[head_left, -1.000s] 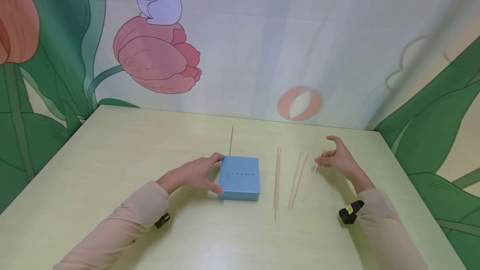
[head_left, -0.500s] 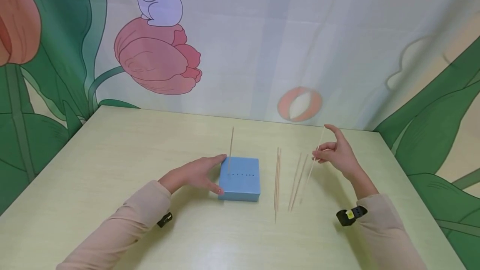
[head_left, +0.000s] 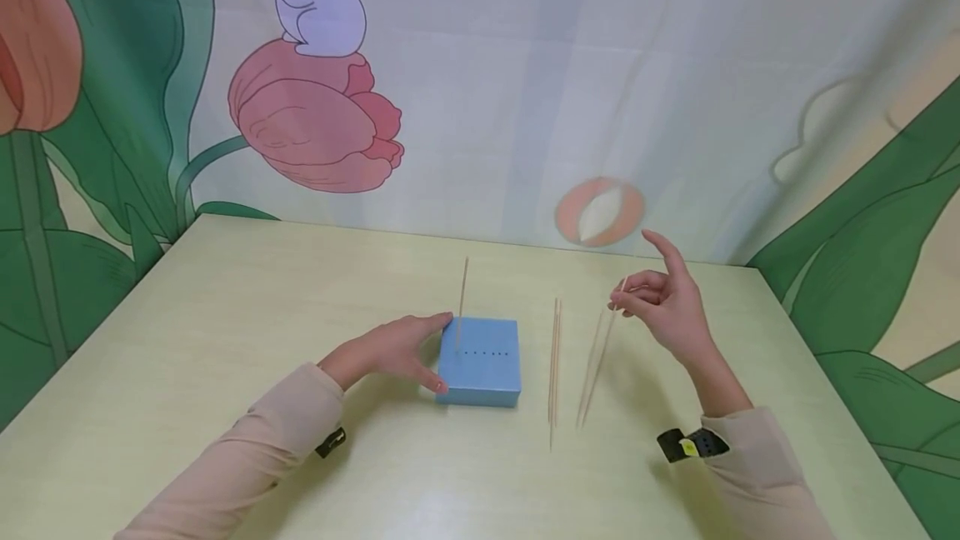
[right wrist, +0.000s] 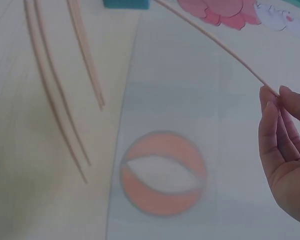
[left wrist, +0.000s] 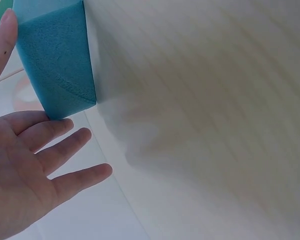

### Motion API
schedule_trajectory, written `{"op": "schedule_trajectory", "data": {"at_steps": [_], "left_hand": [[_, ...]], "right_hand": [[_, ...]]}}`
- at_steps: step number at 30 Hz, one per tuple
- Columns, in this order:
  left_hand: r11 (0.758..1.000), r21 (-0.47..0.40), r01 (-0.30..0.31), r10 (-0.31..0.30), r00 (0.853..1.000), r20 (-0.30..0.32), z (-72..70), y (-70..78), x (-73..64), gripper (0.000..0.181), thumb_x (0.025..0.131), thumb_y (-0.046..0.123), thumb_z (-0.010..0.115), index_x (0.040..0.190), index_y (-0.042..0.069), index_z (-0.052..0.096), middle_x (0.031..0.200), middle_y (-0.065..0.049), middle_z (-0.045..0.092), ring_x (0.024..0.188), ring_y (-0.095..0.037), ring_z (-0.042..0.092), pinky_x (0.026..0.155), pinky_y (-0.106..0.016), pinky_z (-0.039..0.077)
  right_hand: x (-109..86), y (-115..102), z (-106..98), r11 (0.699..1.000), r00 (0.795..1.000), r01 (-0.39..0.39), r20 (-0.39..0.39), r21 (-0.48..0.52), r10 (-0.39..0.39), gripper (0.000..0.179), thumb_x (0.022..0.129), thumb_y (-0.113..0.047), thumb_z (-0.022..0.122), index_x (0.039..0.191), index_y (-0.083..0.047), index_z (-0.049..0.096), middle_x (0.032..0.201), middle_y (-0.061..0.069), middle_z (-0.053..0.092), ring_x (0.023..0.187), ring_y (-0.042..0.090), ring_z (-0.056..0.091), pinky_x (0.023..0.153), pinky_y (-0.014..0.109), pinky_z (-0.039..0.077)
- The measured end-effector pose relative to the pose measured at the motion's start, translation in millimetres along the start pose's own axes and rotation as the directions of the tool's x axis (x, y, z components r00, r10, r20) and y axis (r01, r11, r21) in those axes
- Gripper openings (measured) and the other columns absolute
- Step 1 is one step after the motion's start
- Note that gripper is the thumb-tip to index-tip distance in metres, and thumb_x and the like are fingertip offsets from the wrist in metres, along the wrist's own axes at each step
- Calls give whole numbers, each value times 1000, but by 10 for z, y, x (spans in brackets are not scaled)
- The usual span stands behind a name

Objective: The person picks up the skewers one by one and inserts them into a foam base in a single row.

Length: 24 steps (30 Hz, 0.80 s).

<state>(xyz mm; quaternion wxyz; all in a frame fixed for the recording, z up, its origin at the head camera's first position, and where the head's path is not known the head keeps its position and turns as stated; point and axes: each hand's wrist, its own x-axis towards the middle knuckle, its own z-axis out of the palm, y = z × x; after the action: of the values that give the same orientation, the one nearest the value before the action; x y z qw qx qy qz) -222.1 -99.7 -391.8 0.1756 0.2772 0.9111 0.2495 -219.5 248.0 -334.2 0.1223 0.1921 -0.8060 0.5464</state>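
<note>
A blue block (head_left: 480,377) with a row of small holes in its top lies on the table. One thin wooden skewer (head_left: 462,294) stands upright in the hole at the row's left end. My left hand (head_left: 401,348) grips the block's left side, thumb at the near corner and index finger at the far one; in the left wrist view the other fingers are spread off it. My right hand (head_left: 663,307) is raised over the table at the right. Its thumb and fingertips pinch another skewer (right wrist: 215,40), which slants past the hand in the right wrist view, index finger extended in the head view.
Right of the block a close bunch of skewers (head_left: 554,365) lies on the pale table (head_left: 300,290). Two more skewers (right wrist: 55,95) lie between that bunch and my right hand. A printed curtain (head_left: 480,107) hangs along the table's back edge.
The right hand has lifted its skewer from the table and moved slightly left, its index finger straightening upward. My left hand stays at the block.
</note>
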Motion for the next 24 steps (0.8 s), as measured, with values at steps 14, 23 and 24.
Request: {"op": "schedule_trajectory", "data": {"at_steps": [14, 23, 24], "left_hand": [[1000, 23, 21, -21, 1000, -1, 0, 21, -9, 104, 66, 39, 80, 143, 1, 22, 145, -11, 30, 131, -25, 29, 105, -40, 28], [999, 35, 17, -17, 1000, -1, 5, 23, -10, 104, 67, 39, 80, 143, 1, 22, 145, -11, 31, 131, -24, 30, 105, -39, 28], [999, 35, 14, -14, 1000, 0, 7, 20, -8, 103, 67, 39, 80, 143, 1, 22, 145, -11, 31, 131, -25, 30, 104, -39, 29]], "right_hand": [[-58, -333, 225, 959, 957, 283, -80, 32, -280, 79, 71, 22, 63, 138, -4, 31, 77, -4, 64, 66, 6, 63, 65, 17, 51], [-52, -414, 330, 917, 916, 398, -63, 26, -396, 77, 70, 22, 65, 135, 1, 30, 76, 6, 65, 66, 5, 62, 67, 17, 50], [-53, -422, 340, 916, 915, 401, -61, 21, -399, 77, 70, 21, 65, 135, 1, 30, 76, 7, 65, 67, 5, 62, 67, 17, 50]]}}
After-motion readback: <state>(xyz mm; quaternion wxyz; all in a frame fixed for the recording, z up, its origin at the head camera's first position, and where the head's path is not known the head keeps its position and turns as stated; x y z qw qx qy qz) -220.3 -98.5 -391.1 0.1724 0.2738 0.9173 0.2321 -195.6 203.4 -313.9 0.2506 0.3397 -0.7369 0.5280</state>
